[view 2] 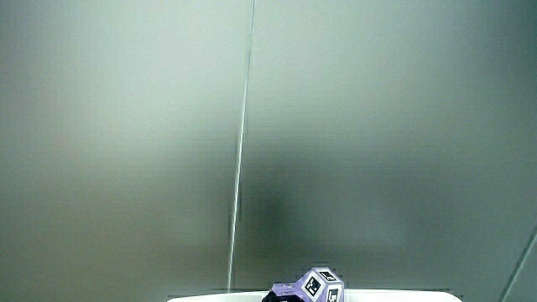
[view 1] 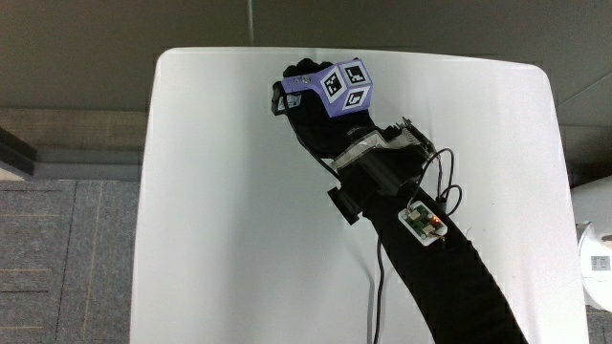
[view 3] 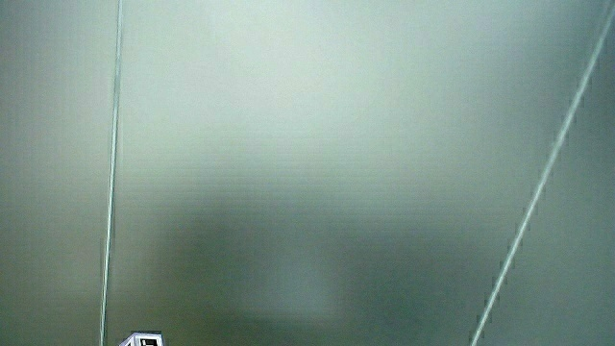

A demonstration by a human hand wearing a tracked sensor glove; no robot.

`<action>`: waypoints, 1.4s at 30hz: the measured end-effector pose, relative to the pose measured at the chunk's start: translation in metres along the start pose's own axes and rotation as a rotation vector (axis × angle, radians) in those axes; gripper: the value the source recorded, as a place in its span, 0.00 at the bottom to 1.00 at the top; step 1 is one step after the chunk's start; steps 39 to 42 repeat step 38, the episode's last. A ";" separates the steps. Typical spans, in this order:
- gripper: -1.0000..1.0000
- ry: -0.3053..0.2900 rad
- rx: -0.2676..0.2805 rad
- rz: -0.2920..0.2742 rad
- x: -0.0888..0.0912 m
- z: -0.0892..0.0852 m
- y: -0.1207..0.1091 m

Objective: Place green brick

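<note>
In the main view the hand [view 1: 308, 86] in its black glove hovers over the white table [view 1: 220, 191], close to the table's edge that lies farthest from the person. A purple patterned cube [view 1: 342, 88] sits on its back and covers most of it. The forearm [view 1: 449, 268] reaches in across the table from the person's side. No green brick shows in any view. Both side views show almost only a pale wall, and just the cube [view 2: 315, 288] [view 3: 144, 339] peeks in at the frame edge.
A small circuit board [view 1: 424, 223] with a lit red dot is strapped to the forearm, and a thin black cable [view 1: 377, 287] trails from it over the table. Grey carpet [view 1: 67, 258] lies beside the table, and a white object [view 1: 595, 258] stands off the table's edge.
</note>
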 end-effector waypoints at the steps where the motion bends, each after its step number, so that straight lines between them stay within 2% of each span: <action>1: 0.50 0.004 0.001 -0.001 0.000 0.002 -0.001; 3: 0.50 -0.002 -0.019 -0.007 0.003 0.001 0.000; 4: 0.50 0.015 -0.024 -0.007 0.005 0.000 0.000; 6: 0.44 0.023 -0.018 0.017 -0.001 0.006 -0.004; 7: 0.41 0.016 -0.019 0.009 0.003 0.000 -0.003; 10: 0.31 0.010 -0.002 0.012 0.002 0.001 -0.005; 12: 0.25 0.013 -0.025 0.006 0.001 0.001 -0.005; 14: 0.19 0.016 -0.016 -0.003 -0.001 0.003 -0.007; 18: 0.06 0.018 -0.038 -0.003 0.000 0.004 -0.005; 19: 0.03 0.006 -0.029 -0.004 0.000 0.006 -0.006; 20: 0.00 0.019 -0.038 -0.004 0.001 0.006 -0.006; 26: 0.00 0.014 -0.019 -0.002 0.005 0.009 -0.009; 28: 0.00 0.046 -0.043 0.018 0.012 0.007 -0.007; 29: 0.00 0.018 -0.018 0.001 0.011 0.010 -0.012; 38: 0.00 0.103 -0.067 0.017 0.026 0.015 -0.034; 42: 0.00 0.103 -0.067 0.017 0.026 0.015 -0.034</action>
